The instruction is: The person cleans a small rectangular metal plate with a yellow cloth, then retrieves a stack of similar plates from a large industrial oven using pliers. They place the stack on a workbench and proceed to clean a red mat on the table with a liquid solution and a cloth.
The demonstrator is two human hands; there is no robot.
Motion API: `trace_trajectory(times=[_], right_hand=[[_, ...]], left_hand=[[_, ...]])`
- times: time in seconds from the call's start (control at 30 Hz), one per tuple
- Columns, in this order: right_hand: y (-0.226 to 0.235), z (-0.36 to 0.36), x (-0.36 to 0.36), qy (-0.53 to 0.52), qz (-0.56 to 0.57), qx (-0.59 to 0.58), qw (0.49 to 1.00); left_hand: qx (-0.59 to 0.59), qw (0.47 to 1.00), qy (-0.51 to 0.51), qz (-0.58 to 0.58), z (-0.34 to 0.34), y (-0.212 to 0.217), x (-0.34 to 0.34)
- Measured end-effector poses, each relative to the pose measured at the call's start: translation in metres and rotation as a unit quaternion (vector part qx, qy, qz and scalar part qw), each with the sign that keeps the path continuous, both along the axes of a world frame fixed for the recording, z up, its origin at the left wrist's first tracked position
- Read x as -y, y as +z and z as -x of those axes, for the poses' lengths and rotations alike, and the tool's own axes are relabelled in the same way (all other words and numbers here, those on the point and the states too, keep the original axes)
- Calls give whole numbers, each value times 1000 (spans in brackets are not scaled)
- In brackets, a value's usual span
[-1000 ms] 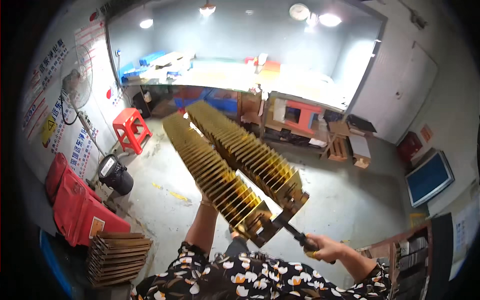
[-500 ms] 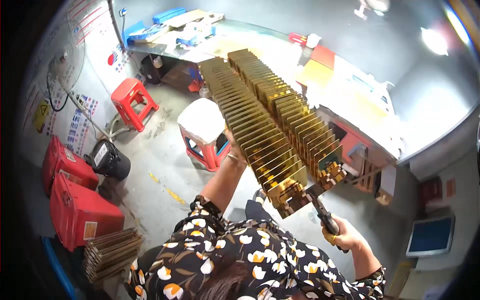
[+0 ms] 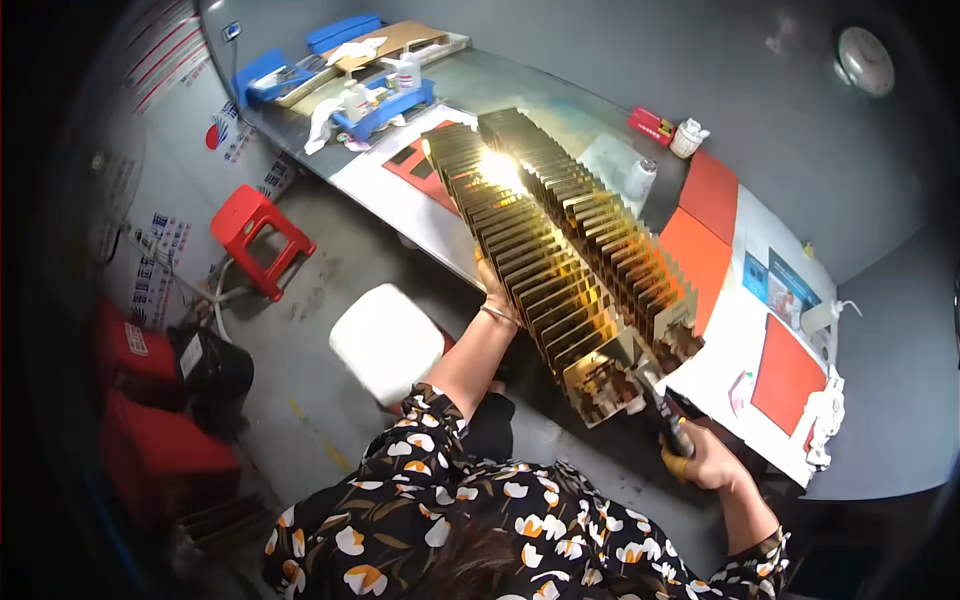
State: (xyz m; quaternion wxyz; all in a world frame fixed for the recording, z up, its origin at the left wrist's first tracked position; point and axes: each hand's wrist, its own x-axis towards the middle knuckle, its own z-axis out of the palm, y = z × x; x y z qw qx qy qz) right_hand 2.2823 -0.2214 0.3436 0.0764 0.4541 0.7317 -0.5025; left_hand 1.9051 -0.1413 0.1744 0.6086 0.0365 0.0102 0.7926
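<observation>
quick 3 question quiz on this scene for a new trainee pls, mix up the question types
1. True or false: the left hand supports the gold slotted rack from its side.
2. What does the right hand grip? A) a red stool B) the rack's dark handle C) a bottle
3. What colour is the padded stool on the floor beside the person?

Key
1. True
2. B
3. White

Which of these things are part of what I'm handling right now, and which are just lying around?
In hand:
gold slotted rack
left hand under its side
right hand on the dark handle

Lying about:
red stool
white stool
blue tray of bottles
red sheets
</observation>
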Motion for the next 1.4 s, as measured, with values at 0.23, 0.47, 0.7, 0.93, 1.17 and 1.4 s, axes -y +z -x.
trace_trajectory(times=[0.23,0.47,0.7,0.93,1.17,1.4], right_hand=[[-18,76,-183,44,-86,50,994],[4,140,-336,33,19,61,997],[5,177,-456,72,47,13,996],[-11,212,-548,99,62,26,993],[-39,242,-609,158,22,52,986],[-69,246,-642,161,6,81,984]], left_hand=[[35,999,19,-25,73,19,-154],[-12,997,77,26,118,42,-265],[-16,994,106,13,166,-8,-372],[-42,987,151,47,212,-67,-429],[-55,980,164,98,231,-77,-457],[-75,981,140,116,233,-91,-474]])
